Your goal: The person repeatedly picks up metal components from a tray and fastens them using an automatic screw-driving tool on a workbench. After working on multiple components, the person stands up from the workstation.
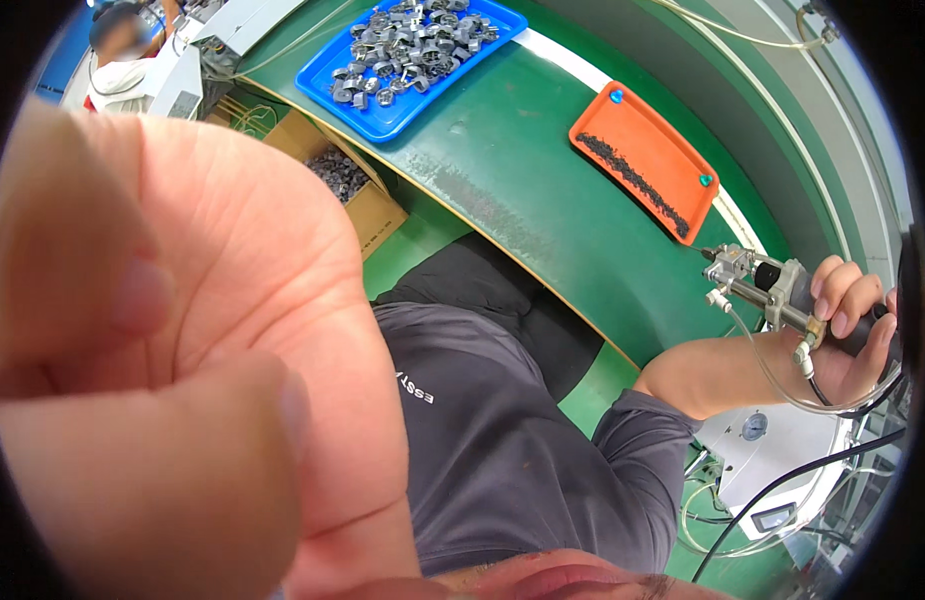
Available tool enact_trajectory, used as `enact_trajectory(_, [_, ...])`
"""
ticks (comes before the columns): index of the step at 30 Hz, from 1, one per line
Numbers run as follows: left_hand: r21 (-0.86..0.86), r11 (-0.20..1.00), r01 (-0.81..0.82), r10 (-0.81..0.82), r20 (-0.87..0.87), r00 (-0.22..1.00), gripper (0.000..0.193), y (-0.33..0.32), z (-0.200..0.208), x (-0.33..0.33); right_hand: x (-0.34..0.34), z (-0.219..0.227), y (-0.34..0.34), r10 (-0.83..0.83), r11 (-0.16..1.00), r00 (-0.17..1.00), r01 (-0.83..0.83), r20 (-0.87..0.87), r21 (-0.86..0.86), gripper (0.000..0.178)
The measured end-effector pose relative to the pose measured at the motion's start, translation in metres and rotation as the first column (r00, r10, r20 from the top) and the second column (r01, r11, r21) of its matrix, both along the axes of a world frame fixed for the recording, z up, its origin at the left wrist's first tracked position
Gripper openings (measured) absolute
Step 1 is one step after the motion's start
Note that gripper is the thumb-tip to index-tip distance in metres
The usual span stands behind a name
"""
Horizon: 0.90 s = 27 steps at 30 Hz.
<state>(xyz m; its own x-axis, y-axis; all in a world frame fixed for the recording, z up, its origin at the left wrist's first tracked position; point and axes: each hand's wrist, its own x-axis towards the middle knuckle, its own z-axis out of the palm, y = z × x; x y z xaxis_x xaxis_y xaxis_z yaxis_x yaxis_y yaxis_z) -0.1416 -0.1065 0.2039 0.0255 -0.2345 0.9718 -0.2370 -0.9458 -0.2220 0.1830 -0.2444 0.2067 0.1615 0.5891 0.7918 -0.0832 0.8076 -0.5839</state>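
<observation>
Very close to the camera, my left hand [272, 260] fills the left side with its palm showing. Its fingers are curled in; whatever lies between them, if anything, is hidden. At the right, my right hand [847, 310] wraps round a pneumatic screwdriver [782, 295] with a black body, metal rods and air hoses. Its tip points left, just below the near corner of an orange tray [647, 135]. Small black screws [632, 175] lie in a strip along that tray's edge.
A blue tray [382, 125] heaped with grey metal parts [412, 50] stands on the green table [502, 150]. Below the table edge is a cardboard box [377, 215] of small parts. Hoses and a white machine [762, 450] with a gauge are lower right. Another person is far left.
</observation>
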Motion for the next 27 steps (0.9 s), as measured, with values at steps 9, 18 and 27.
enact_trajectory(9, [0.104,0.994,-0.016,0.000,0.150,0.989,0.039,0.083,-0.004,0.010,0.000,0.006,0.014,0.113,0.993,0.989,-0.108,0.100,-0.053,0.031])
enact_trajectory(18, [-0.017,0.942,-0.335,0.312,-0.326,0.893,0.023,0.131,-0.038,-0.012,-0.006,0.005,0.012,0.029,0.993,0.998,-0.023,0.048,-0.114,0.028])
enact_trajectory(27, [-0.301,0.417,-0.857,0.371,-0.804,0.464,0.047,0.369,-0.108,-0.023,-0.016,0.015,0.011,-0.150,0.980,0.985,0.159,0.082,-0.116,0.026])
